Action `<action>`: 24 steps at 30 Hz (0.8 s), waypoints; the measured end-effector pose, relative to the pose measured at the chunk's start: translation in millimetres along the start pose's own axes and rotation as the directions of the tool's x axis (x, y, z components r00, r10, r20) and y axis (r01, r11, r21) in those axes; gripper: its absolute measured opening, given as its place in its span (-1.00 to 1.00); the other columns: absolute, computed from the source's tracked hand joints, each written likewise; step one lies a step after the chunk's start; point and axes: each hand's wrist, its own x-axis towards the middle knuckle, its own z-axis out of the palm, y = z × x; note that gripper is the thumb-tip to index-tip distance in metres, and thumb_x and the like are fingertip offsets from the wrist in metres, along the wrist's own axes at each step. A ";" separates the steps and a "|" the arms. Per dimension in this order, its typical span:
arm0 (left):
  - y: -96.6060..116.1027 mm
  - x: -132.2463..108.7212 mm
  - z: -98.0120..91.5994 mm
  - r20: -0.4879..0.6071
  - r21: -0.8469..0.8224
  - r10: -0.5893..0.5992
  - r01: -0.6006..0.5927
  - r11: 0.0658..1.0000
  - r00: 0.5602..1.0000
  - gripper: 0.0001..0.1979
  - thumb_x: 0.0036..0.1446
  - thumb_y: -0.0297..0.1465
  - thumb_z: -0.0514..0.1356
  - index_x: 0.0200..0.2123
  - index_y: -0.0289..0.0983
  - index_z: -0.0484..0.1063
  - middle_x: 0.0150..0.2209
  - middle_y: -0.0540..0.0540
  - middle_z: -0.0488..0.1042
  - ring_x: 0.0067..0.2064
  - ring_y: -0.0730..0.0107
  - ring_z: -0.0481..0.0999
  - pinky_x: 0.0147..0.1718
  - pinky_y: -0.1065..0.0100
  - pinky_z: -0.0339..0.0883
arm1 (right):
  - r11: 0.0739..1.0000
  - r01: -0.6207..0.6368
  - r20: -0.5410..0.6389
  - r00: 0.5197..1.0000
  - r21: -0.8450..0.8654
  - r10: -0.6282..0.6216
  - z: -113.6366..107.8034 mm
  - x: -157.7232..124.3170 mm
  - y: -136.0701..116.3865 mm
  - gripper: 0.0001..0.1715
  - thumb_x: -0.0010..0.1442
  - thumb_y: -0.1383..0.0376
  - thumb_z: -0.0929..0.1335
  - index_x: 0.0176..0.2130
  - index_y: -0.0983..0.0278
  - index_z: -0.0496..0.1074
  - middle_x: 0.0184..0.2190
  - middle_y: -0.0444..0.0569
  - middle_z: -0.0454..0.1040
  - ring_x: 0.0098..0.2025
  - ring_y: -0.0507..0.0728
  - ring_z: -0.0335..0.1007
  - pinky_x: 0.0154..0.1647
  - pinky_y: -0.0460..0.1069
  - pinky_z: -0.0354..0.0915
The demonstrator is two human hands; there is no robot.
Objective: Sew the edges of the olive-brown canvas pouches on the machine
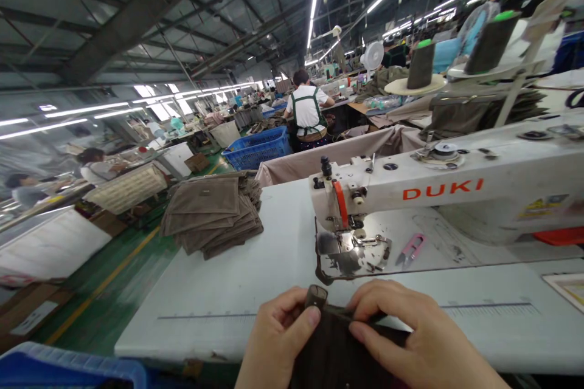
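Observation:
A dark brown fabric piece [342, 346] is held up at the table's front edge, between both hands. My left hand [285, 331] pinches its upper left corner, where a small folded loop of cloth [316, 296] sticks up. Thumb and fingers of my right hand [401, 328] close on the top edge, a little to the right. Just beyond the hands stands a white sewing machine [392, 185], its needle area [349, 243] apart from the cloth. Pink thread snips [411, 250] lie on the machine bed. The lower part of the fabric runs out of view.
A stack of brown fabric pieces [212, 209] rests on the left of the white table [205, 298]. Thread cones [420, 67] stand behind the machine. A blue basket [258, 149] sits near a person [308, 106] working ahead. Another blue bin [73, 368] is at lower left.

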 end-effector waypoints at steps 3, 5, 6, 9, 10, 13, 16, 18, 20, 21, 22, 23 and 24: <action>-3.2 -1.4 2.8 -0.013 -0.065 -0.020 0.019 0.998 1.000 -0.73 0.02 -0.23 0.35 -0.28 -0.31 0.57 -0.38 -0.08 0.52 -0.32 0.32 0.45 -0.27 0.39 0.32 | 0.999 -0.043 -0.035 0.998 0.021 0.044 -1.4 -1.9 -2.5 -0.90 0.14 0.25 0.37 -0.43 0.14 0.44 -0.32 -0.09 0.53 -0.28 0.15 0.46 -0.25 0.01 0.40; -2.8 -1.9 4.2 -0.013 -0.106 -0.023 0.022 0.994 1.000 -0.73 -0.01 -0.23 0.37 -0.29 -0.31 0.56 -0.39 -0.08 0.52 -0.32 0.32 0.44 -0.26 0.38 0.33 | 0.998 -0.059 -0.051 0.997 0.029 0.061 -2.5 -1.4 -4.7 -0.89 0.13 0.25 0.37 -0.44 0.14 0.43 -0.32 -0.09 0.53 -0.30 0.16 0.46 -0.27 0.00 0.40; -2.0 -2.1 4.7 -0.010 -0.119 -0.022 0.020 0.993 1.000 -0.72 0.00 -0.23 0.37 -0.29 -0.31 0.56 -0.39 -0.07 0.51 -0.33 0.33 0.44 -0.26 0.38 0.33 | 0.997 -0.063 -0.055 0.996 0.032 0.065 -3.1 -0.9 -5.9 -0.89 0.12 0.25 0.37 -0.45 0.14 0.43 -0.32 -0.09 0.54 -0.30 0.15 0.46 -0.27 0.00 0.40; 0.7 -2.7 5.1 0.012 -0.119 -0.017 0.019 0.993 1.000 -0.70 0.04 -0.20 0.34 -0.27 -0.32 0.56 -0.39 -0.07 0.49 -0.34 0.35 0.42 -0.26 0.38 0.32 | 0.997 -0.061 -0.066 0.996 0.035 0.064 -4.4 0.4 -8.8 -0.89 0.11 0.26 0.38 -0.46 0.14 0.43 -0.34 -0.11 0.54 -0.31 0.14 0.47 -0.29 -0.02 0.40; 1.0 -3.0 5.1 0.018 -0.111 -0.014 0.016 0.994 1.000 -0.70 0.05 -0.20 0.34 -0.28 -0.33 0.56 -0.40 -0.06 0.48 -0.35 0.36 0.41 -0.26 0.38 0.32 | 0.998 -0.057 -0.069 0.996 0.035 0.060 -4.3 0.6 -9.1 -0.89 0.10 0.26 0.38 -0.47 0.14 0.43 -0.35 -0.12 0.54 -0.32 0.14 0.47 -0.30 -0.03 0.40; -0.7 -3.9 5.5 0.015 -0.082 -0.011 0.013 0.997 1.000 -0.71 0.05 -0.19 0.33 -0.32 -0.32 0.54 -0.42 -0.03 0.44 -0.37 0.38 0.38 -0.29 0.41 0.31 | 0.998 -0.047 -0.077 0.996 0.038 0.050 -1.6 0.7 -7.5 -0.89 0.10 0.28 0.38 -0.47 0.14 0.41 -0.38 -0.15 0.53 -0.36 0.11 0.46 -0.34 -0.05 0.39; -1.3 -4.6 5.7 0.006 -0.032 -0.028 0.029 0.999 1.000 -0.69 0.07 -0.16 0.31 -0.33 -0.32 0.49 -0.43 -0.03 0.42 -0.35 0.36 0.38 -0.33 0.42 0.29 | 0.997 -0.066 -0.069 0.995 0.039 0.068 2.2 0.4 -5.1 -0.86 0.07 0.31 0.39 -0.49 0.16 0.35 -0.42 -0.17 0.52 -0.40 0.08 0.45 -0.38 -0.07 0.38; 3.4 -4.2 3.5 0.028 0.015 -0.058 0.058 0.998 0.998 -0.68 0.09 -0.14 0.28 -0.30 -0.32 0.47 -0.41 -0.04 0.42 -0.35 0.35 0.39 -0.35 0.42 0.28 | 0.995 -0.094 -0.030 0.995 0.035 0.095 2.9 0.3 -6.6 -0.87 0.07 0.34 0.38 -0.47 0.16 0.33 -0.48 -0.19 0.48 -0.45 0.07 0.41 -0.44 -0.09 0.35; 13.2 -1.5 -1.6 0.095 0.107 -0.076 0.066 0.992 0.993 -0.70 0.14 -0.16 0.23 -0.28 -0.31 0.45 -0.40 -0.03 0.43 -0.35 0.35 0.39 -0.36 0.42 0.27 | 0.994 -0.077 0.066 0.995 0.072 0.072 1.9 0.4 -10.9 -0.89 0.10 0.38 0.35 -0.36 0.14 0.40 -0.45 -0.21 0.50 -0.43 0.05 0.42 -0.43 -0.11 0.34; 19.2 1.2 -4.9 0.141 0.177 -0.073 0.048 0.983 0.987 -0.74 0.17 -0.19 0.20 -0.28 -0.30 0.44 -0.39 -0.03 0.43 -0.35 0.35 0.39 -0.35 0.42 0.27 | 0.993 -0.043 0.131 0.991 0.107 0.028 1.5 0.7 -13.2 -0.80 0.13 0.41 0.32 -0.27 0.12 0.45 -0.40 -0.21 0.52 -0.38 0.05 0.45 -0.37 -0.12 0.36; 25.1 5.4 -8.5 0.191 0.260 -0.066 0.015 0.965 0.979 -0.78 0.20 -0.23 0.18 -0.29 -0.29 0.44 -0.39 -0.02 0.43 -0.34 0.36 0.38 -0.35 0.43 0.26 | 0.989 0.003 0.197 0.980 0.146 -0.032 1.7 1.1 -14.5 -0.68 0.16 0.45 0.29 -0.18 0.09 0.48 -0.32 -0.21 0.55 -0.31 0.04 0.48 -0.29 -0.13 0.37; 29.9 11.0 -12.0 0.242 0.352 -0.060 -0.030 0.936 0.968 -0.82 0.21 -0.28 0.15 -0.31 -0.28 0.44 -0.38 -0.01 0.43 -0.32 0.36 0.39 -0.34 0.43 0.26 | 0.983 0.052 0.249 0.964 0.174 -0.095 3.1 1.9 -14.3 -0.58 0.18 0.48 0.25 -0.10 0.07 0.48 -0.24 -0.21 0.56 -0.23 0.02 0.49 -0.20 -0.14 0.37; 33.0 18.3 -14.8 0.293 0.443 -0.057 -0.082 0.893 0.954 -0.85 0.22 -0.34 0.13 -0.31 -0.27 0.44 -0.37 0.00 0.44 -0.31 0.35 0.39 -0.33 0.43 0.26 | 0.979 0.098 0.291 0.945 0.178 -0.148 5.9 3.3 -11.8 -0.50 0.18 0.51 0.23 -0.04 0.05 0.47 -0.18 -0.21 0.56 -0.17 0.02 0.50 -0.13 -0.14 0.36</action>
